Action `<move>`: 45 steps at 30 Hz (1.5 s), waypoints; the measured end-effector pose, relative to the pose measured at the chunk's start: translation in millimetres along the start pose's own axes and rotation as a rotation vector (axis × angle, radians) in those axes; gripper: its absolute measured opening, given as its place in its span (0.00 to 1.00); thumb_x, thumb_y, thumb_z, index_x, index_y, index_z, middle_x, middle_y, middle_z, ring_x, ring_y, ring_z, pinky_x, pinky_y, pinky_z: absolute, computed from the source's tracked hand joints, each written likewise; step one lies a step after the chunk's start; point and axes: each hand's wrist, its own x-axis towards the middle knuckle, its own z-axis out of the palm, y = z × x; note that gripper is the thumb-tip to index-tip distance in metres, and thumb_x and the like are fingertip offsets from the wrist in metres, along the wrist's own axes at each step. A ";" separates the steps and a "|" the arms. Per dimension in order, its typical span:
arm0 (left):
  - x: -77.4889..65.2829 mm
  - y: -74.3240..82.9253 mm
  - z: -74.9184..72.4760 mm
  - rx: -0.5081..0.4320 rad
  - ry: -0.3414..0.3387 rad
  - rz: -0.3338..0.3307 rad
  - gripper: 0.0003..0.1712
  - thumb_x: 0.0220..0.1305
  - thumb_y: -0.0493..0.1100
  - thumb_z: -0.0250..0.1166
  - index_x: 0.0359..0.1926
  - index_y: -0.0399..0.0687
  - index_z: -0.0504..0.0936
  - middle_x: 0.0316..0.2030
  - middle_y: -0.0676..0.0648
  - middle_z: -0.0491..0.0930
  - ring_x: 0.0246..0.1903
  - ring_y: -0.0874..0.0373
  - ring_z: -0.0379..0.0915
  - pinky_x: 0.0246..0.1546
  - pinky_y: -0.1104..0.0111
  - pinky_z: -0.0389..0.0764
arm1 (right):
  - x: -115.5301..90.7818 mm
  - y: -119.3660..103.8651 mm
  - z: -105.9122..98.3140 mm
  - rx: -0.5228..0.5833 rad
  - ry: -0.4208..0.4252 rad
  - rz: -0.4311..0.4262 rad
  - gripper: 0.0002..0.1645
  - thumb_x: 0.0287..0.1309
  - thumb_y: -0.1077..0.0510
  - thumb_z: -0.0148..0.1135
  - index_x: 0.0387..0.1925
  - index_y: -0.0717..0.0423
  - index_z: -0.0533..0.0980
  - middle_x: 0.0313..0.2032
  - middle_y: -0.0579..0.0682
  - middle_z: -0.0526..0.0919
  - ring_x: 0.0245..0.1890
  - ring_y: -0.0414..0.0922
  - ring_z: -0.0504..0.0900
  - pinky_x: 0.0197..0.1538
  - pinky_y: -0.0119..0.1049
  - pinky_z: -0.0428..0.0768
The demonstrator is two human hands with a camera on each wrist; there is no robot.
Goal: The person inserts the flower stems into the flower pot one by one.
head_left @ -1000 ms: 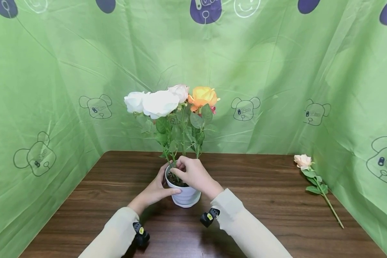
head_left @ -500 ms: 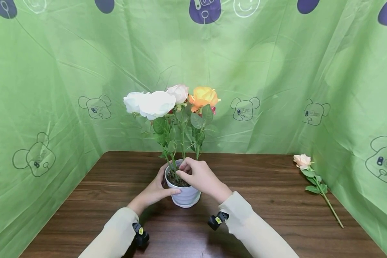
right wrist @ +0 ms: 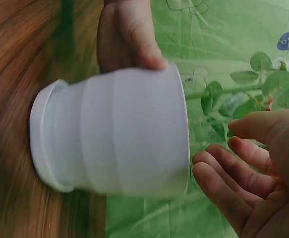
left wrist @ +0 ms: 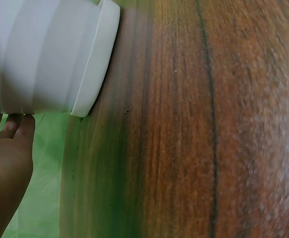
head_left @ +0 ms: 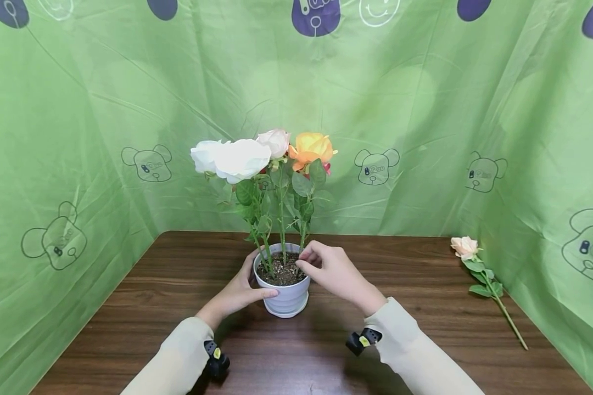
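Observation:
My left hand (head_left: 237, 293) grips the white flower pot (head_left: 285, 300) from the left, thumb across its front and fingers round its far side. In the left wrist view some of those fingertips (left wrist: 25, 124) touch the pot wall. Dark soil (head_left: 283, 273) fills the pot, and several rose stems stand in it. White roses (head_left: 242, 160) lean left, a pale pink rose (head_left: 275, 142) is in the middle, and an orange rose (head_left: 311, 149) is at right. My right hand (head_left: 333, 271) is at the right rim, fingertips beside the orange rose's stem; the right wrist view shows thumb and index finger slightly apart.
A peach rose (head_left: 464, 248) with a leafy stem lies on the right of the brown wooden table (head_left: 395, 285). A green curtain (head_left: 415, 99) with bear drawings hangs behind and along both sides. Beneath the pot is a white saucer (head_left: 286, 312).
My right hand has moved right, from the left stems over the soil to the pot's right rim. The white roses have shifted slightly left. My left hand has stayed on the pot.

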 end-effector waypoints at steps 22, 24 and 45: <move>-0.9 -0.4 -1.3 0.005 0.008 -0.024 0.63 0.52 0.43 0.79 0.79 0.56 0.46 0.75 0.41 0.54 0.74 0.46 0.48 0.71 0.46 0.47 | -86.7 120.1 -112.4 -0.326 0.135 0.242 0.08 0.65 0.53 0.66 0.39 0.53 0.81 0.32 0.45 0.86 0.33 0.44 0.82 0.38 0.45 0.78; -1.4 0.0 -1.5 0.005 0.007 -0.026 0.63 0.52 0.43 0.79 0.79 0.55 0.45 0.75 0.41 0.54 0.74 0.46 0.48 0.71 0.47 0.48 | -97.6 132.8 -124.3 -0.355 0.145 0.275 0.09 0.66 0.53 0.65 0.39 0.54 0.81 0.33 0.47 0.86 0.34 0.47 0.83 0.39 0.47 0.78; 0.5 1.5 -0.7 -0.021 -0.007 -0.011 0.64 0.53 0.42 0.79 0.79 0.52 0.44 0.75 0.41 0.54 0.73 0.47 0.50 0.70 0.51 0.51 | -202.9 234.7 -207.8 -0.362 0.226 0.686 0.28 0.70 0.48 0.54 0.50 0.72 0.77 0.52 0.76 0.77 0.51 0.75 0.73 0.45 0.57 0.74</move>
